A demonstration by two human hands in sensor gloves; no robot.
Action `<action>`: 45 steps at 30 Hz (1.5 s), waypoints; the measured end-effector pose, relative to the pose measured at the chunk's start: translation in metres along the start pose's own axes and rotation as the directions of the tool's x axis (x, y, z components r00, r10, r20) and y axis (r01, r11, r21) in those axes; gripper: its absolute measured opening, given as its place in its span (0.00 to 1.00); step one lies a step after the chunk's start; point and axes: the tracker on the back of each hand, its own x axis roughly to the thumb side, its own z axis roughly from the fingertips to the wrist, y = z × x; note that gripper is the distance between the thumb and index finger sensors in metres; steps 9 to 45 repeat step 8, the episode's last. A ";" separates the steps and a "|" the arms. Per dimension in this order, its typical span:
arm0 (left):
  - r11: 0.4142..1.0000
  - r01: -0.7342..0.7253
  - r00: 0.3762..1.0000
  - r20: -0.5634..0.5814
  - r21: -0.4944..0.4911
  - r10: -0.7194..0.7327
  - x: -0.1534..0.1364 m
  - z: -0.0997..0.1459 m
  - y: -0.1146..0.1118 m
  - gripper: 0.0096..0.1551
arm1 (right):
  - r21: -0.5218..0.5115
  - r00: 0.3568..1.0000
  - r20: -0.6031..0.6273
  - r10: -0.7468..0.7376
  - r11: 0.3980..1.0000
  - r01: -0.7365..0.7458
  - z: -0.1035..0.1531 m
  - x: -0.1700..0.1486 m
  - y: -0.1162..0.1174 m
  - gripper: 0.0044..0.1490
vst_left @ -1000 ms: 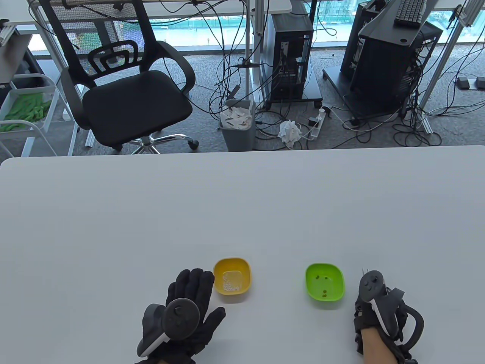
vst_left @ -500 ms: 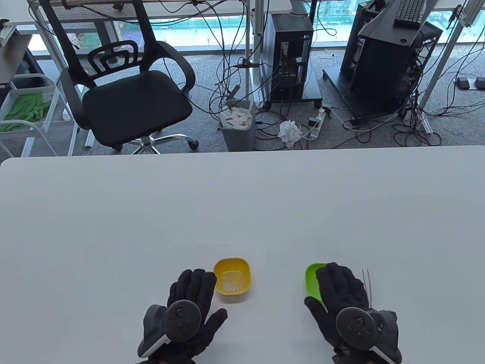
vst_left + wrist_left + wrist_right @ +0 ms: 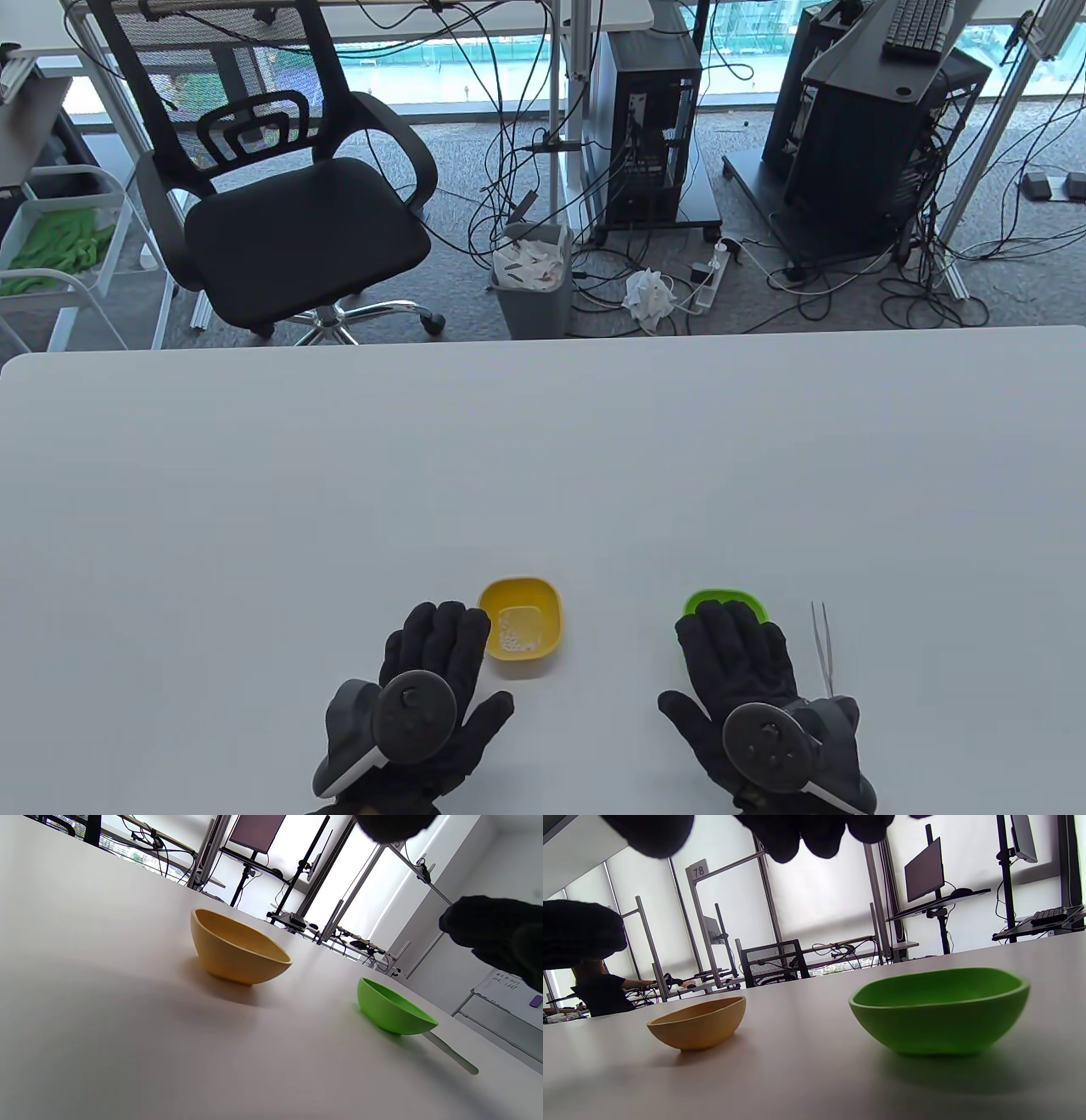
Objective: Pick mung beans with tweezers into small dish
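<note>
A yellow dish (image 3: 543, 598) with small pale bits in it sits near the table's front edge. A green dish (image 3: 721, 598) sits to its right. My left hand (image 3: 437, 645) lies flat and open on the table, fingers spread, just left of the yellow dish. My right hand (image 3: 734, 645) is open and flat, its fingers covering the near part of the green dish and hiding the inside. Metal tweezers (image 3: 821, 645) lie loose on the table right of my right hand. Both dishes show in the left wrist view (image 3: 237, 950) (image 3: 392, 1012) and the right wrist view (image 3: 698, 1024) (image 3: 937, 1010).
The white table (image 3: 543, 458) stretches far behind the dishes. Beyond its far edge are an office chair (image 3: 288, 212), a waste bin (image 3: 530, 280) and cables on the floor.
My right hand has let go of the tweezers, turned palm down and moved left over the green dish. The tweezers now lie on the table. My left hand has barely moved.
</note>
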 end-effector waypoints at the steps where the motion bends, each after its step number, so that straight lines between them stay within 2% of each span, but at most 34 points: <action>1: 1.000 0.001 1.000 -0.001 0.000 -0.001 0.000 0.000 0.000 0.51 | 0.003 1.000 0.000 -0.006 1.000 0.006 0.000 0.000 0.000 0.48; 45: 1.000 0.003 1.000 -0.003 -0.012 -0.003 0.001 -0.001 -0.001 0.51 | 0.011 1.000 0.000 -0.026 1.000 0.026 -0.001 0.000 0.001 0.48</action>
